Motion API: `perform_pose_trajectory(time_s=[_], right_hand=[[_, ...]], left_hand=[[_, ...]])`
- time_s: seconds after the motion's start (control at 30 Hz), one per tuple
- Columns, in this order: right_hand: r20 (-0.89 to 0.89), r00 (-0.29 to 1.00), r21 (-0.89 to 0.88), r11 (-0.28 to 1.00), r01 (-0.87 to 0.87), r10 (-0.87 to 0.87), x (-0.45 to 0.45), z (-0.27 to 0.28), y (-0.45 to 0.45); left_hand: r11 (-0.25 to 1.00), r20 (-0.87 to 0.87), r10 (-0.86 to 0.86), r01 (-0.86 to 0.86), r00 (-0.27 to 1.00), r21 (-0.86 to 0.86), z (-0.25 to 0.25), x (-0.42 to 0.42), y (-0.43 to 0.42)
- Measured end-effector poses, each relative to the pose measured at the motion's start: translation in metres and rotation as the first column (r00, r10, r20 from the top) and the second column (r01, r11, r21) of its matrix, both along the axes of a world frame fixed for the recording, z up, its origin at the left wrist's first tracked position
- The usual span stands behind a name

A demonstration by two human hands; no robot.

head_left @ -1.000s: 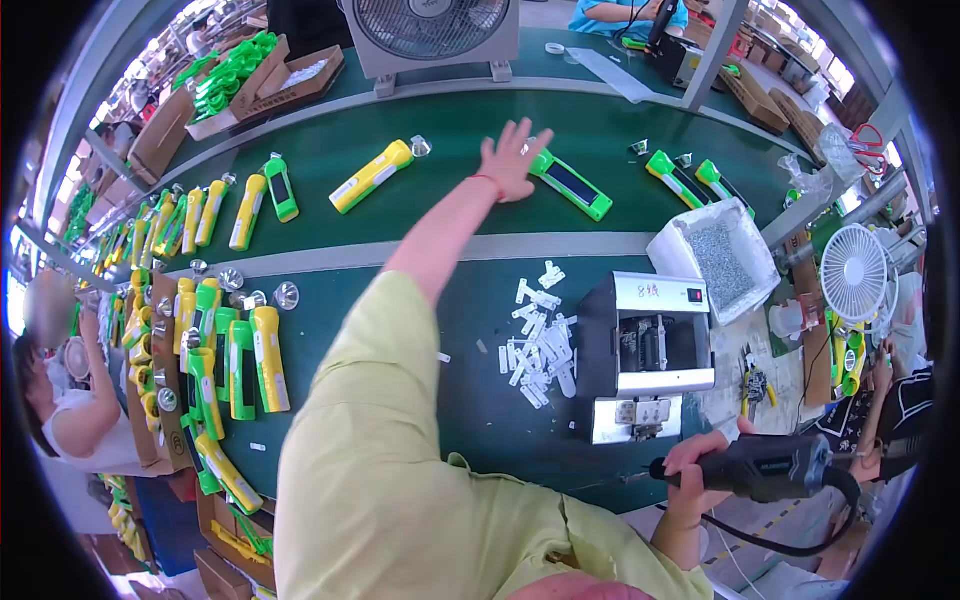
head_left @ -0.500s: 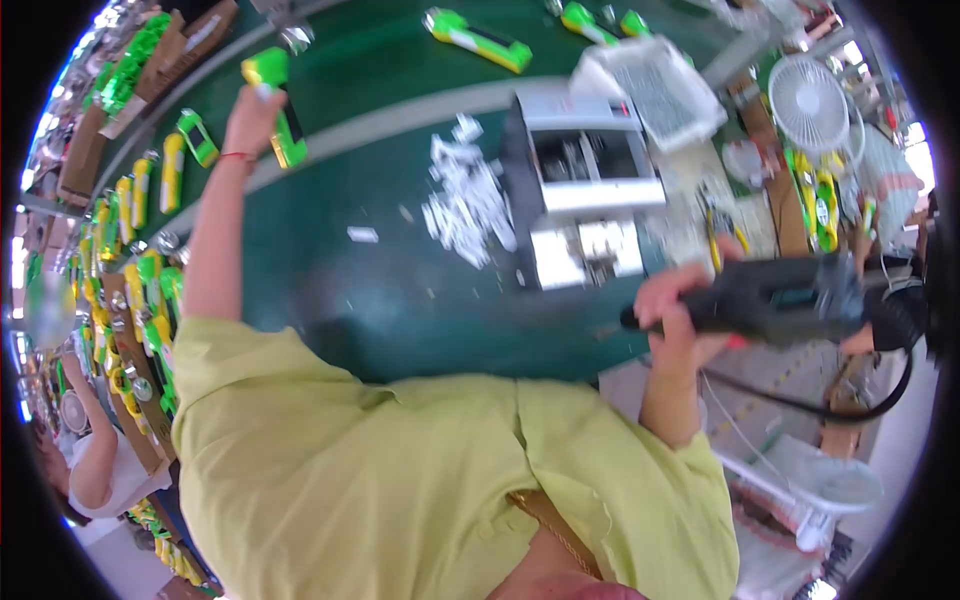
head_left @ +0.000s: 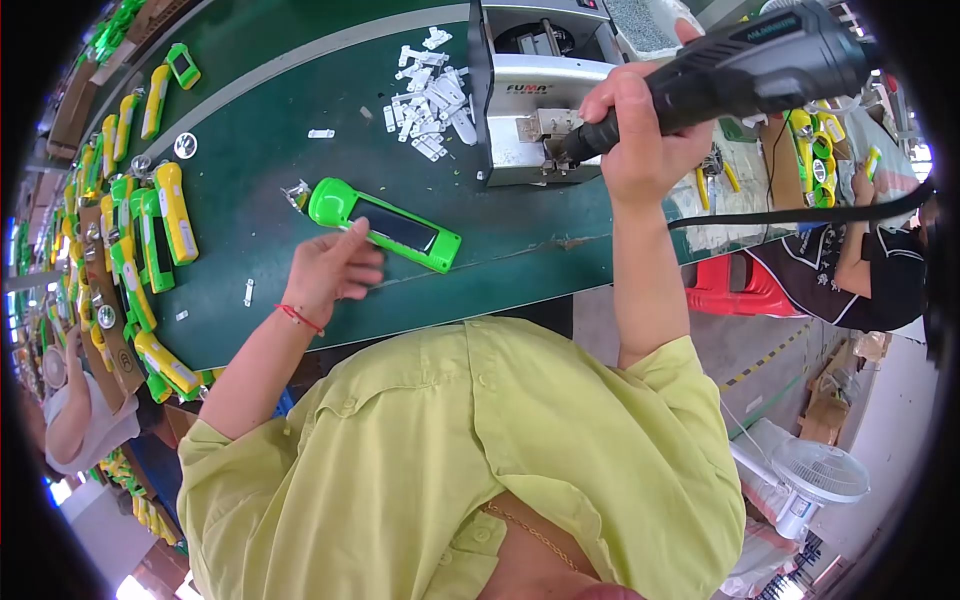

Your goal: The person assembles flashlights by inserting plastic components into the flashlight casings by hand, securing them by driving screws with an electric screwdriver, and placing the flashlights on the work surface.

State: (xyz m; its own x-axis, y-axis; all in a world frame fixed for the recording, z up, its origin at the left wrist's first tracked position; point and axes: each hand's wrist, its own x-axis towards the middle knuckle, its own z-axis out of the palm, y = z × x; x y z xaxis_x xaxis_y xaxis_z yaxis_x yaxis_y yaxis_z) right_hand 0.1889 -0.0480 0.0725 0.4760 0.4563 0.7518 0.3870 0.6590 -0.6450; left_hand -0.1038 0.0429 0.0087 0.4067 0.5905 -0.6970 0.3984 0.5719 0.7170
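Observation:
A black electric screwdriver (head_left: 735, 65) is gripped in my right hand (head_left: 645, 135), its tip at the front outlet of a silver screw feeder (head_left: 545, 90) marked FUMA. On the green table top lies a bright green housing (head_left: 385, 225), slanted, with a dark rectangular panel facing up. A shiny metal part (head_left: 297, 194) with wires sits at its rounded end. My left hand (head_left: 335, 265) is beside the housing's near edge, fingers apart and loosely bent, thumb close to the dark panel. Whether the thumb touches it I cannot tell.
White plastic pieces (head_left: 430, 100) lie heaped left of the feeder. Several green and yellow housings (head_left: 175, 212) crowd the table's left side. The screwdriver's black cable (head_left: 800, 215) runs off to the right. A co-worker (head_left: 890, 270) is at the right, near a red stool (head_left: 735, 287).
From the far left, my left hand has come back toward me and let go of the green housing, now lying on the table. My right hand has brought the screwdriver to the feeder.

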Motion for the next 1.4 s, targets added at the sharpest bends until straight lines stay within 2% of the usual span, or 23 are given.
perform_pose_trajectory(time_s=[0.07,0.1,0.13,0.17,0.2,0.23,0.3,0.33,0.37,0.47,0.5,0.53,0.57,0.63,0.8,0.87,1.0,1.1,1.17,1.23,1.27,1.3,1.4], right_hand=[[-0.017,0.999,-0.064,0.997,-0.043,0.042,-0.002,0.002,0.000],[-0.018,0.999,-0.057,0.997,-0.045,0.044,0.001,0.004,0.002],[-0.051,0.997,-0.168,0.983,-0.067,0.060,0.005,0.005,0.004],[-0.085,0.994,-0.284,0.954,-0.092,0.071,0.010,0.004,0.006],[-0.105,0.986,-0.209,0.966,-0.149,0.129,0.013,0.001,0.011],[-0.109,0.986,-0.213,0.966,-0.147,0.126,0.009,0.001,0.006],[-0.324,0.936,-0.129,0.974,-0.185,0.135,-0.005,0.009,-0.008],[-0.313,0.942,-0.125,0.978,-0.169,0.123,-0.014,0.014,-0.016],[-0.276,0.959,-0.168,0.980,-0.109,0.059,-0.017,0.008,-0.023],[-0.257,0.966,-0.097,0.993,-0.062,0.035,-0.036,-0.005,-0.033],[-0.270,0.961,-0.025,0.997,-0.069,0.059,-0.039,-0.010,-0.034],[-0.278,0.957,0.045,0.996,-0.072,0.081,-0.040,-0.014,-0.037],[-0.279,0.958,0.033,0.998,-0.061,0.068,-0.042,-0.014,-0.040],[-0.161,0.986,-0.133,0.991,0.013,-0.034,-0.043,-0.012,-0.043],[-0.085,0.996,-0.114,0.993,-0.018,0.008,-0.039,-0.026,-0.037],[-0.078,0.996,-0.193,0.981,0.038,-0.054,-0.041,-0.033,-0.037],[-0.115,0.989,-0.227,0.972,0.068,-0.096,-0.045,-0.050,-0.032],[-0.077,0.980,-0.231,0.959,0.162,-0.185,-0.048,-0.058,-0.028],[-0.015,0.944,-0.219,0.922,0.319,-0.330,-0.053,-0.066,-0.028],[0.011,0.927,-0.211,0.905,0.370,-0.376,-0.061,-0.073,-0.032],[0.034,0.907,-0.215,0.883,0.417,-0.420,-0.063,-0.074,-0.036],[0.042,0.904,-0.207,0.882,0.424,-0.425,-0.063,-0.073,-0.038],[0.001,0.973,-0.257,0.940,0.225,-0.232,-0.059,-0.068,-0.044]], left_hand=[[0.933,-0.284,-0.358,0.347,0.889,-0.091,0.008,-0.007,0.000],[0.935,-0.288,-0.355,0.346,0.889,-0.085,0.016,-0.006,-0.005],[0.658,-0.346,-0.558,0.656,0.754,0.369,0.026,-0.003,-0.011],[0.132,-0.494,-0.653,0.728,0.574,0.673,0.033,0.001,-0.018],[-0.266,-0.547,-0.561,0.490,0.621,0.830,0.036,0.016,-0.016],[-0.264,-0.547,-0.565,0.493,0.618,0.829,0.030,0.024,-0.006],[-0.500,-0.705,-0.445,0.499,0.552,0.707,0.010,0.034,0.012],[-0.502,-0.708,-0.444,0.501,0.550,0.705,0.004,0.041,0.013],[-0.447,-0.664,-0.451,0.493,0.596,0.746,-0.001,0.051,0.006],[-0.335,-0.601,-0.451,0.499,0.660,0.799,-0.006,0.079,-0.037],[-0.291,-0.581,-0.438,0.504,0.685,0.813,-0.007,0.088,-0.048],[-0.300,-0.546,-0.433,0.456,0.718,0.838,-0.010,0.093,-0.056],[-0.296,-0.541,-0.447,0.453,0.713,0.841,-0.010,0.094,-0.058],[-0.239,-0.543,-0.441,0.490,0.715,0.839,-0.008,0.097,-0.058],[-0.246,-0.533,-0.413,0.473,0.739,0.846,-0.011,0.097,-0.064],[-0.235,-0.538,-0.401,0.484,0.742,0.843,-0.012,0.098,-0.064],[-0.243,-0.512,-0.403,0.450,0.759,0.859,-0.017,0.099,-0.064],[-0.248,-0.503,-0.399,0.438,0.766,0.864,-0.017,0.101,-0.062],[-0.254,-0.512,-0.398,0.445,0.761,0.859,-0.017,0.098,-0.064],[-0.264,-0.545,-0.394,0.477,0.740,0.839,-0.017,0.099,-0.063],[-0.256,-0.508,-0.406,0.439,0.760,0.861,-0.020,0.099,-0.063],[-0.262,-0.502,-0.407,0.429,0.763,0.864,-0.018,0.098,-0.065],[-0.197,-0.447,-0.447,0.403,0.774,0.894,-0.013,0.097,-0.064]])
